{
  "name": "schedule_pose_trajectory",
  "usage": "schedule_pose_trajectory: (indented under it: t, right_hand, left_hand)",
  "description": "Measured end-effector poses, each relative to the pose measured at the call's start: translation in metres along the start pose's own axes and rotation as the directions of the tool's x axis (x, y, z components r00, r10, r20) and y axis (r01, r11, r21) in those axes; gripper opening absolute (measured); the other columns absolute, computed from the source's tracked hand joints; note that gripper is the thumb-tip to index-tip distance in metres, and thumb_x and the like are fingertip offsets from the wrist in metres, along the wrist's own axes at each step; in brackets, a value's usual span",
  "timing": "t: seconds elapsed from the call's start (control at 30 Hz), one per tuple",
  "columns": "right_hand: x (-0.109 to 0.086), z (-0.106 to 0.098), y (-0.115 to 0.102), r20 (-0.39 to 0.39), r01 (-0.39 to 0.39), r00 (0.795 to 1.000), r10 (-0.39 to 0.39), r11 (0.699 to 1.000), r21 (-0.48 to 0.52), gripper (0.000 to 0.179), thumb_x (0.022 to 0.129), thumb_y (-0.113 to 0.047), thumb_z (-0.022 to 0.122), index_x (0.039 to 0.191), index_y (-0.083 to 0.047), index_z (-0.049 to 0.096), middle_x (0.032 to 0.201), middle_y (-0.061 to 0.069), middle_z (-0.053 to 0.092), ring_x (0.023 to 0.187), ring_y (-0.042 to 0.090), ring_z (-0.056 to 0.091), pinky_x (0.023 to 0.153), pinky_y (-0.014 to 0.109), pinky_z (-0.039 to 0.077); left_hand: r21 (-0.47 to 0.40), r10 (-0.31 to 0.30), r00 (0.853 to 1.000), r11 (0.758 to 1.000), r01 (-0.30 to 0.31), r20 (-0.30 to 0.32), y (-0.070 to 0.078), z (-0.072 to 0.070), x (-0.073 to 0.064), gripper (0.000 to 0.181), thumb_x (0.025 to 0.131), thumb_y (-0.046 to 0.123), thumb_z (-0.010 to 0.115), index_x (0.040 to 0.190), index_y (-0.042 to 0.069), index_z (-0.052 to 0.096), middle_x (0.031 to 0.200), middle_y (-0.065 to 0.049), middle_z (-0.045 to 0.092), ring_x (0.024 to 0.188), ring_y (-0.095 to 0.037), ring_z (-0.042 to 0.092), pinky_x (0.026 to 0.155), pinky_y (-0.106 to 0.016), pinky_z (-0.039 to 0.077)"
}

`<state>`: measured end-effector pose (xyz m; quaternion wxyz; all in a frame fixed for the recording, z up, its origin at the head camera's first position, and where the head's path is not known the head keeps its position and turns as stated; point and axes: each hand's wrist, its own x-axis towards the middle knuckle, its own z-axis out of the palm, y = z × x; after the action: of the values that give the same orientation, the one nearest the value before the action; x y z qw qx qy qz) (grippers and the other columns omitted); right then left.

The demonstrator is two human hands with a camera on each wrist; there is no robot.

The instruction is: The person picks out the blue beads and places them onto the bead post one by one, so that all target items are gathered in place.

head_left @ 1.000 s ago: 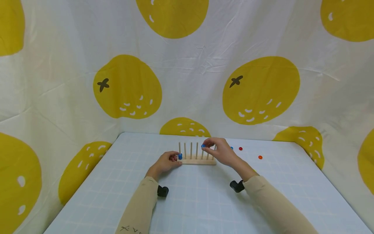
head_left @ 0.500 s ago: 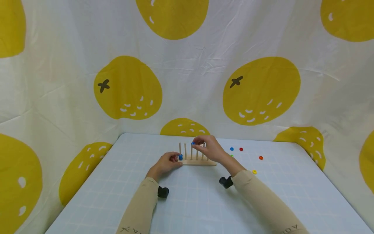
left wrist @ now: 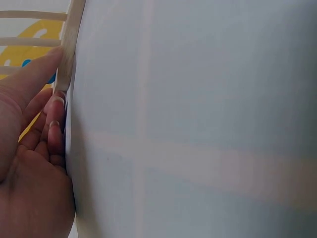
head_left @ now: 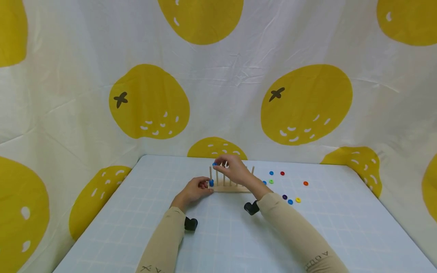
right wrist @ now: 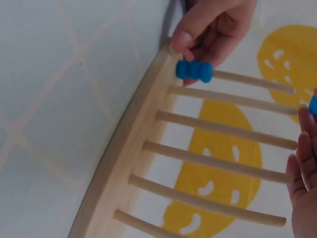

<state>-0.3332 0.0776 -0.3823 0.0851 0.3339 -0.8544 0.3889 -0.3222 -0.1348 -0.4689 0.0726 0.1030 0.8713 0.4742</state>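
Observation:
A wooden peg rack point(head_left: 227, 189) with a row of upright pegs stands on the table. My left hand point(head_left: 192, 190) grips its left end, thumb on the front of the base point(left wrist: 71, 44) and fingers curled behind. Small blue rings point(right wrist: 193, 71) are stacked at the foot of the leftmost peg. My right hand point(head_left: 235, 170) pinches another blue ring point(head_left: 214, 164) at the height of the peg tops, close to the two leftmost pegs. At the right edge of the right wrist view, only part of that ring and the fingers point(right wrist: 307, 148) show.
Right of the rack lie loose rings: red point(head_left: 282, 173), orange point(head_left: 305, 183), green point(head_left: 271, 181), yellow point(head_left: 298, 200), dark purple point(head_left: 285, 197) and several blue ones point(head_left: 290, 202). A white curtain point(head_left: 225, 102) with yellow fruit prints hangs behind the table point(head_left: 218, 235).
My right hand has carried the blue ring leftward along the peg tops to the left end of the rack, uncovering more loose rings. The left hand stays in place.

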Motion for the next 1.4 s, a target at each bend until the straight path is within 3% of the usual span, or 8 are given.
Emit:
schedule_pose_trajectory:
  t: [0.33,0.57,1.0,1.4]
  right_hand:
    - [0.012,0.015,0.001,0.001,0.008,1.0,-0.008,1.0,0.001,0.012,0.098,-0.015,0.071,0.104,-0.005,0.074,0.097,0.003,0.07,0.085,0.017,0.055,0.076,0.029,0.048]
    - [0.012,0.02,0.0,-0.006,-0.049,0.999,0.049,0.999,0.01,0.01,0.098,-0.016,0.071,0.103,-0.008,0.073,0.096,0.0,0.069,0.085,0.017,0.055,0.074,0.028,0.048]
    - [0.01,0.022,-0.002,0.018,-0.067,0.997,0.069,0.994,-0.081,0.011,0.099,-0.019,0.07,0.105,-0.011,0.073,0.099,-0.002,0.07,0.087,0.015,0.056,0.072,0.027,0.048]
    - [0.008,0.023,-0.001,0.042,-0.055,0.997,0.063,0.985,-0.161,0.014,0.099,-0.021,0.069,0.107,-0.011,0.074,0.098,-0.002,0.069,0.086,0.014,0.056,0.071,0.027,0.048]
  left_hand:
    - [0.019,0.008,1.0,1.0,-0.008,0.0,0.0,-0.001,0.0,0.044,0.09,0.018,0.08,0.129,0.002,0.065,0.095,-0.004,0.058,0.086,-0.019,0.051,0.082,-0.033,0.045]
    - [0.017,-0.003,1.0,1.0,0.003,-0.001,0.0,-0.002,0.0,0.048,0.09,0.019,0.08,0.131,0.001,0.064,0.097,-0.004,0.059,0.088,-0.018,0.051,0.082,-0.033,0.045]
    - [0.036,-0.017,1.0,0.999,0.017,-0.006,0.0,0.0,-0.001,0.045,0.091,0.021,0.08,0.13,0.004,0.065,0.096,-0.004,0.058,0.089,-0.02,0.051,0.084,-0.035,0.045]
    - [0.02,0.004,1.0,1.0,-0.004,-0.002,0.01,-0.001,-0.009,0.037,0.092,0.016,0.078,0.125,0.002,0.066,0.093,-0.004,0.056,0.086,-0.019,0.05,0.08,-0.034,0.042]
